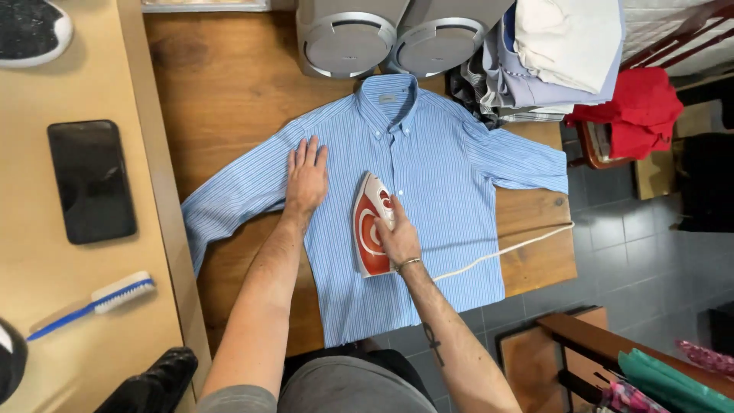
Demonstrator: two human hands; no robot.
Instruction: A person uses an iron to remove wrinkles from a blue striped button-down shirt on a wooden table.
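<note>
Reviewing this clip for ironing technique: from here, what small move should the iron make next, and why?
Probably glide the iron forward, up the shirt front toward the collar. The right hand grips it on the left chest panel beside the button placket, nose toward the collar, while the left hand lies flat above, holding the fabric smooth there.

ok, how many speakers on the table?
2. Both grey speakers sit at the table's far edge, side by side above the shirt collar: one on the left, one on the right. The frame's top crops them, so more may be out of view.
</note>
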